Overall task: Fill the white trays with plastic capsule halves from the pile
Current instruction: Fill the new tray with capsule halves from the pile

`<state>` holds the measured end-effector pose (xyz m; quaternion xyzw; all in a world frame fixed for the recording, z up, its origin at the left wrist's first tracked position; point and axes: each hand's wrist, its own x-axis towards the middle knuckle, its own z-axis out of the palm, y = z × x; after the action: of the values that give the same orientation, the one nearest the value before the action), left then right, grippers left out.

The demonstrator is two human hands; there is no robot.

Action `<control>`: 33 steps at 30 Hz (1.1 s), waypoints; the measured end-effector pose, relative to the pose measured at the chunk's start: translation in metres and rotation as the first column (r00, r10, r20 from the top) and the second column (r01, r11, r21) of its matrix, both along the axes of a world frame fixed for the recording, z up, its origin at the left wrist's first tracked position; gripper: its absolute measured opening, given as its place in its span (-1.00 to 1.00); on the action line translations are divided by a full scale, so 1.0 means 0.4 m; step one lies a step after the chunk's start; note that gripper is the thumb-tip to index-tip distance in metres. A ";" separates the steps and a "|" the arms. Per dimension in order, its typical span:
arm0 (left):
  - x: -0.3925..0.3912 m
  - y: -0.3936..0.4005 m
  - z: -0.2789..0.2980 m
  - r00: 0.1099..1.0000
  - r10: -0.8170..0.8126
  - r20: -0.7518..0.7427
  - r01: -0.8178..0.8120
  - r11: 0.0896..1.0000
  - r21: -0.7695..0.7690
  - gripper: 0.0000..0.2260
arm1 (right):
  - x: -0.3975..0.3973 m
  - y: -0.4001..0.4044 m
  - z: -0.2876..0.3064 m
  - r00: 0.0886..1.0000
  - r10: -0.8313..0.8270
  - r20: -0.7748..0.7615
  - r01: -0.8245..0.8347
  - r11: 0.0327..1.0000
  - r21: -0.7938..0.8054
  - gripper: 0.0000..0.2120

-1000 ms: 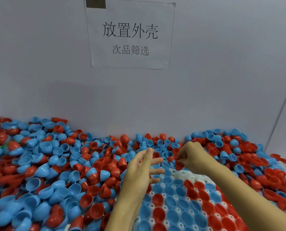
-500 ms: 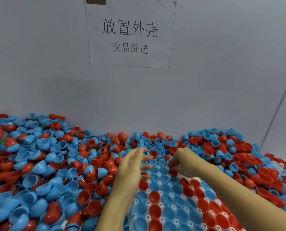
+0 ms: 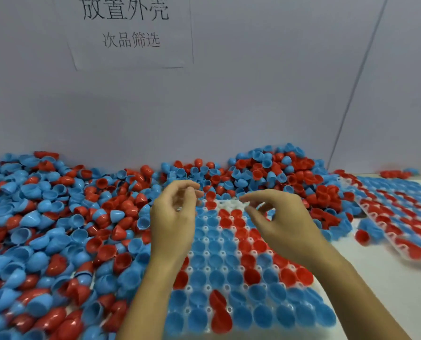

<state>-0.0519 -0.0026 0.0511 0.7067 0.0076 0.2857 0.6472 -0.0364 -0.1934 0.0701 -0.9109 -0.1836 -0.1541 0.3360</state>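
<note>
Capsule halves [image 3: 64, 217] in red and blue lie in a big loose pile on the left and along the far side of the worktop [image 3: 376, 278], up against the grey wall [image 3: 229, 106]. Some lie with the hollow side up, some on the side.

In the middle, near the person, lies a white tray [image 3: 229, 204] with round pockets. Most pockets hold a blue or red half, hollow side up. A small patch at the far edge of this tray is bare white. One red half [image 3: 219, 312] near the front lies tilted over the pockets, not seated.

Both hands are raised over the far part of this tray. The left hand [image 3: 175, 217] has its fingers loosely curled, with thumb and fingertips close together; I cannot tell if something small is between them, because this part is blurred. The right hand [image 3: 280, 217] is also loosely curled, the forefinger and thumb reaching to the left toward the bare white patch; I see no capsule half in it, but this too is blurred.

A second white tray [image 3: 405, 217], also filled with red and blue halves, lies to the right, apart from the first. On the wall above hangs a paper sign [image 3: 131, 30] with printed Chinese characters.
</note>
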 end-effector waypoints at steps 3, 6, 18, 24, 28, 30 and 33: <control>-0.058 -0.037 0.008 0.998 -0.069 0.009 0.066 0.978 0.200 -0.78 | -0.095 -0.038 -0.036 0.999 0.028 -0.023 -0.027 0.999 0.037 -0.79; -0.119 -0.042 -0.010 0.982 -0.168 -0.081 0.187 0.873 0.451 -0.77 | -0.153 -0.066 -0.082 0.998 0.051 -0.019 -0.052 0.998 -0.044 -0.84; -0.237 -0.014 -0.129 0.915 -0.033 -0.402 0.364 0.495 0.789 -0.87 | -0.214 -0.009 -0.177 0.989 0.148 -0.025 -0.149 0.940 -0.306 -0.79; -0.245 -0.014 -0.139 0.913 -0.034 -0.406 0.371 0.484 0.793 -0.84 | -0.212 0.005 -0.180 0.991 0.132 0.011 -0.118 0.919 -0.375 -0.79; -0.231 -0.019 -0.126 0.938 -0.074 -0.337 0.335 0.435 0.836 -0.82 | -0.215 -0.006 -0.171 0.995 0.097 0.002 -0.092 0.948 -0.306 -0.79; -0.227 -0.022 -0.119 0.949 -0.091 -0.302 0.309 0.455 0.835 -0.77 | -0.213 -0.040 -0.160 0.999 0.044 -0.012 -0.045 0.973 -0.228 -0.77; -0.228 -0.048 -0.109 0.947 -0.161 -0.278 0.322 0.470 0.822 -0.72 | -0.210 -0.130 -0.146 0.997 -0.067 -0.050 0.059 0.989 -0.138 -0.76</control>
<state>-0.1430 -0.0219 0.0077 0.9478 -0.1825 0.0987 0.2423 -0.1205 -0.2455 0.0115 -0.9410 -0.1556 -0.1268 0.2726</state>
